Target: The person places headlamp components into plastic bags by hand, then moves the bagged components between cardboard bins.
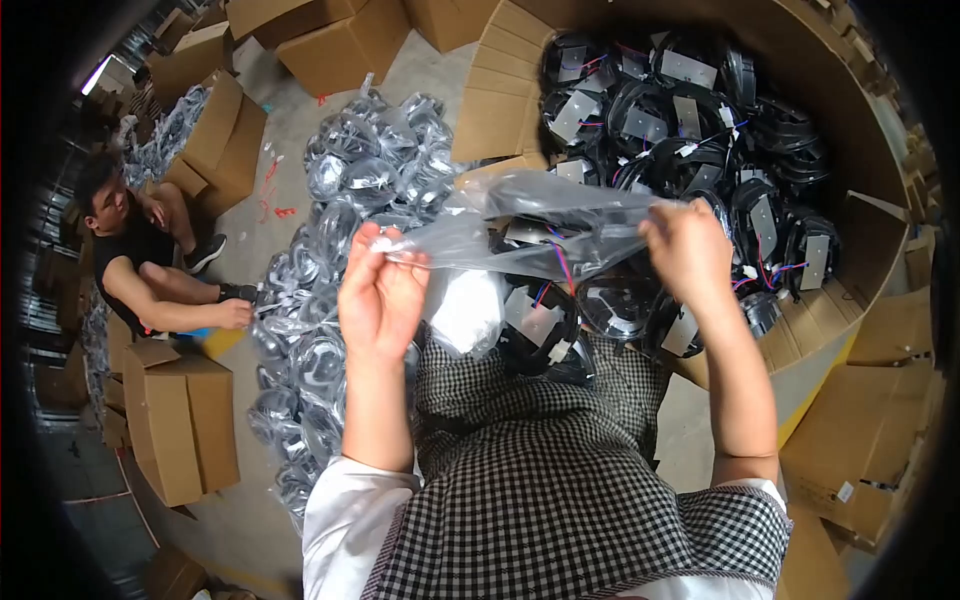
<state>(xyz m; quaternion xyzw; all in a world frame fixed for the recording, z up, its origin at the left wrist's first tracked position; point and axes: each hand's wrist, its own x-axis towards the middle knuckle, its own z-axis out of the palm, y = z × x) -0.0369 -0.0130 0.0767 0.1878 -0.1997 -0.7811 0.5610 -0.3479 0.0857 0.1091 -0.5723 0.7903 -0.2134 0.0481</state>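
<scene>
A clear plastic bag is stretched between my two hands in front of my lap, its mouth spread wide. My left hand pinches one edge of it between thumb and fingertips, palm turned up. On the other side, my right hand is closed on the opposite edge, knuckles up. Below the left part of the bag lies a shiny stack of flat plastic bags. Round black parts with metal plates and red and blue wires show beneath and through the film.
A large open cardboard box ahead and right holds many more black wired parts. Bagged parts are heaped on the floor at left. Beyond them a person sits low beside a carton. More cartons stand at the back.
</scene>
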